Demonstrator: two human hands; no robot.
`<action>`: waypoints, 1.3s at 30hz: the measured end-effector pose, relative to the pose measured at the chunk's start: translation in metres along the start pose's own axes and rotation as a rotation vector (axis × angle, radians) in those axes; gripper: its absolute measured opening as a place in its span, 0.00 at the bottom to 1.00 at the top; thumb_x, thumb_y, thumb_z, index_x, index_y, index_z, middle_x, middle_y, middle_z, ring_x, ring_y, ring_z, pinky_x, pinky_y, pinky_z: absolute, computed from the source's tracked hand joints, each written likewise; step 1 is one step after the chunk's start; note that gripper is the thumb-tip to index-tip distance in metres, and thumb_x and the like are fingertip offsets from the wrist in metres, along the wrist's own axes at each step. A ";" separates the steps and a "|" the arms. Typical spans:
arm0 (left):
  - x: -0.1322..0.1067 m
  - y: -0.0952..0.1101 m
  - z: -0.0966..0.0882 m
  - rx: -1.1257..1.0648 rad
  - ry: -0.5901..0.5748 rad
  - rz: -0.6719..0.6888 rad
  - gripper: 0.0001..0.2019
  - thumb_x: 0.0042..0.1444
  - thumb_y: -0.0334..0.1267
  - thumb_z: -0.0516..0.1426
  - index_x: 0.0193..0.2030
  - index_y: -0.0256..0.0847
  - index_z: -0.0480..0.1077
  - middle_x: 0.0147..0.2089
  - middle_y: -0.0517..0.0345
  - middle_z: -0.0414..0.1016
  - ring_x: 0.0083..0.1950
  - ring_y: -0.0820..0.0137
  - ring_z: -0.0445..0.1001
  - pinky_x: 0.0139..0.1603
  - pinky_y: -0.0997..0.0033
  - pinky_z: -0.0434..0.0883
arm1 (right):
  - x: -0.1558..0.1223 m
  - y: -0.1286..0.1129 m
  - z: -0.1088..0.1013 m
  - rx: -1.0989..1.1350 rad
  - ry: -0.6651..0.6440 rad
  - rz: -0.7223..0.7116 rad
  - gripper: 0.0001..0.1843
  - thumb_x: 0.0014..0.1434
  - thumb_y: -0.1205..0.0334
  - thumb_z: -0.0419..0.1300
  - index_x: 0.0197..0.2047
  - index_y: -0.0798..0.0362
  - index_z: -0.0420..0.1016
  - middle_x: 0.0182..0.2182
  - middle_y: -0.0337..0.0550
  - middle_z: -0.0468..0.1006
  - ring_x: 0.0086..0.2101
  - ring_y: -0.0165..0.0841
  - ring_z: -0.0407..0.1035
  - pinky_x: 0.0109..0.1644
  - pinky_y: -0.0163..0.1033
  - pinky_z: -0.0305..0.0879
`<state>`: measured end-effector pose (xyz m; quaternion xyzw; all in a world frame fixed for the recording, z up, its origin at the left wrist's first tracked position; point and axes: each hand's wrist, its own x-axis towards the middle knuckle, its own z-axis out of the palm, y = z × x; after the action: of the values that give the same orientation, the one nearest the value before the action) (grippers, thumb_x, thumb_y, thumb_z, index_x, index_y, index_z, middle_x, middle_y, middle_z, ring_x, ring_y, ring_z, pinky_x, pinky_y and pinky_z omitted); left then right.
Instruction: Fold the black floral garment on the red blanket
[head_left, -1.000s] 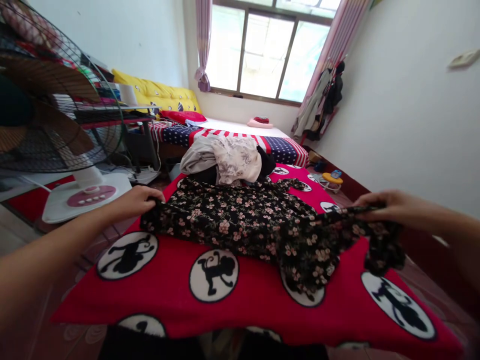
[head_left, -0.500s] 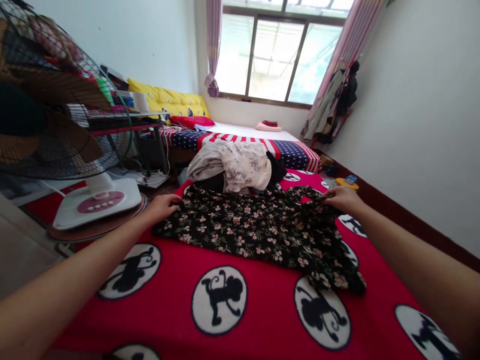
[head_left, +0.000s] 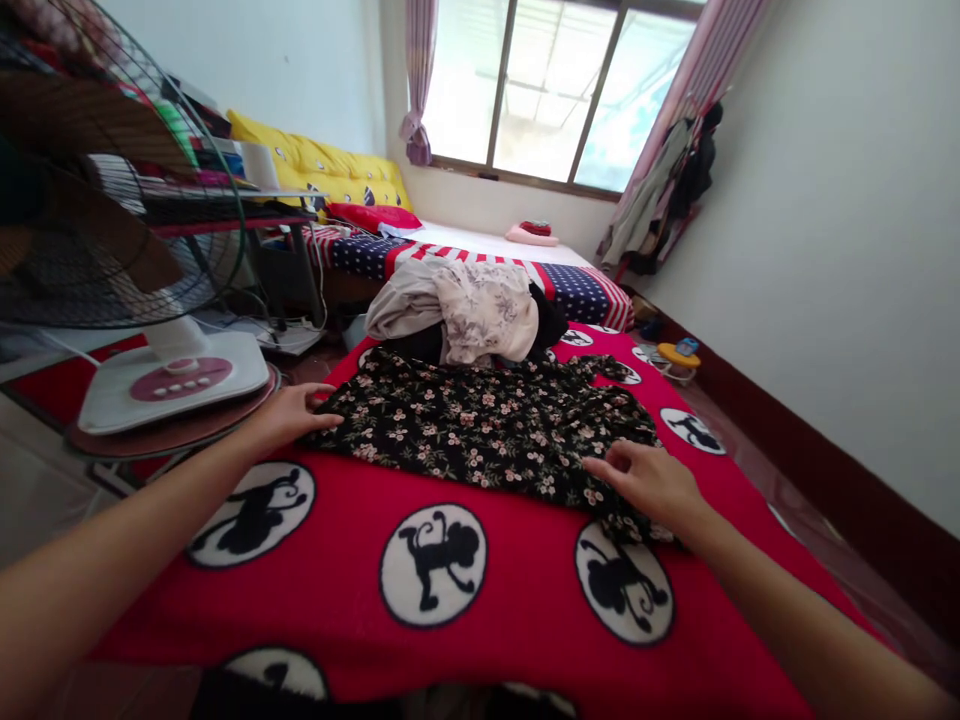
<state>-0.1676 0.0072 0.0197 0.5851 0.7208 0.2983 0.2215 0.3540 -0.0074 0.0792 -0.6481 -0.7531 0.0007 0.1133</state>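
A black floral garment (head_left: 480, 420), printed with small pink flowers, lies spread across a red blanket (head_left: 517, 590) with monkey designs in white circles. My left hand (head_left: 300, 412) touches the garment's left end, its thumb and fingers apart. Over the garment's right part is my right hand (head_left: 652, 482), thumb and fingertips slightly apart; whether they touch the cloth is hard to see. Part of a short sleeve (head_left: 637, 525) shows beneath the right hand. Just beyond the garment sits a heap of clothes, with a pale floral piece (head_left: 487, 310) on top and a grey one (head_left: 405, 300) beside it.
An electric fan (head_left: 176, 370) stands on a round stool at the left, near a cluttered desk (head_left: 262, 215). Behind the heap is another bed with a stars-and-stripes cover (head_left: 360, 255). Clothes (head_left: 667, 190) hang by the right wall, above a yellow stool (head_left: 679, 355).
My right hand has let go of the garment's far right edge and come nearer and leftward over it. My left hand has shifted slightly left, its fingers wider apart. The view has tilted down.
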 end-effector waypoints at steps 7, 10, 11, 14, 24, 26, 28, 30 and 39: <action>-0.027 0.028 -0.002 0.432 0.198 0.232 0.24 0.55 0.49 0.52 0.53 0.35 0.71 0.45 0.50 0.73 0.45 0.58 0.72 0.50 0.57 0.70 | -0.070 0.041 0.009 0.199 0.170 -0.041 0.09 0.57 0.53 0.58 0.36 0.49 0.71 0.35 0.43 0.76 0.33 0.36 0.70 0.36 0.40 0.65; -0.034 0.062 0.016 0.348 0.204 0.451 0.18 0.58 0.46 0.51 0.48 0.38 0.73 0.49 0.50 0.72 0.49 0.61 0.71 0.56 0.59 0.67 | -0.078 0.065 0.006 0.278 0.260 -0.138 0.08 0.57 0.66 0.52 0.36 0.49 0.71 0.39 0.45 0.75 0.42 0.38 0.71 0.48 0.45 0.67; -0.036 0.077 0.027 0.288 0.163 0.524 0.17 0.58 0.46 0.52 0.46 0.39 0.74 0.48 0.52 0.73 0.49 0.62 0.71 0.56 0.61 0.66 | -0.080 0.071 0.005 0.285 0.262 -0.161 0.11 0.56 0.70 0.50 0.36 0.49 0.72 0.42 0.46 0.74 0.45 0.39 0.70 0.52 0.46 0.66; -0.040 0.126 0.073 0.113 -0.026 0.718 0.14 0.58 0.45 0.53 0.43 0.41 0.75 0.46 0.54 0.75 0.48 0.64 0.72 0.55 0.66 0.67 | -0.082 0.084 0.006 0.297 0.212 -0.214 0.19 0.51 0.74 0.49 0.41 0.49 0.74 0.49 0.46 0.72 0.53 0.40 0.66 0.60 0.50 0.62; -0.049 0.272 0.205 0.296 -0.477 1.173 0.34 0.52 0.19 0.50 0.62 0.53 0.64 0.65 0.57 0.62 0.56 0.66 0.72 0.52 0.73 0.69 | -0.091 0.089 0.033 0.352 0.224 -0.249 0.22 0.55 0.73 0.56 0.52 0.47 0.71 0.53 0.45 0.71 0.55 0.38 0.65 0.60 0.48 0.64; -0.042 0.292 0.213 0.452 -0.508 1.225 0.36 0.50 0.19 0.51 0.63 0.56 0.63 0.67 0.58 0.60 0.55 0.63 0.73 0.46 0.73 0.71 | -0.091 0.088 0.038 0.369 0.226 -0.245 0.22 0.56 0.74 0.56 0.53 0.46 0.71 0.53 0.45 0.71 0.54 0.37 0.65 0.60 0.47 0.64; -0.035 0.307 0.219 0.555 -0.534 1.276 0.32 0.52 0.21 0.53 0.61 0.57 0.65 0.66 0.56 0.61 0.50 0.63 0.75 0.40 0.73 0.71 | -0.091 0.088 0.042 0.387 0.229 -0.238 0.22 0.57 0.74 0.56 0.53 0.46 0.70 0.53 0.45 0.71 0.54 0.37 0.66 0.60 0.47 0.64; -0.030 0.316 0.223 0.611 -0.549 1.314 0.26 0.53 0.24 0.54 0.55 0.55 0.71 0.63 0.56 0.64 0.42 0.67 0.77 0.35 0.73 0.70 | -0.091 0.088 0.045 0.403 0.235 -0.226 0.21 0.58 0.73 0.56 0.53 0.47 0.70 0.52 0.45 0.72 0.53 0.37 0.66 0.59 0.47 0.64; -0.006 0.316 0.213 0.271 -0.441 1.157 0.07 0.52 0.29 0.56 0.34 0.42 0.74 0.47 0.57 0.71 0.40 0.69 0.74 0.38 0.72 0.69 | -0.096 0.083 0.041 0.512 0.282 -0.198 0.04 0.61 0.65 0.58 0.37 0.49 0.75 0.52 0.46 0.72 0.53 0.38 0.66 0.57 0.48 0.63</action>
<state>0.2012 0.0811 0.0830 0.9506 0.2569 0.1484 0.0917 0.4405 -0.0817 0.0112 -0.5157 -0.7648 0.0896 0.3757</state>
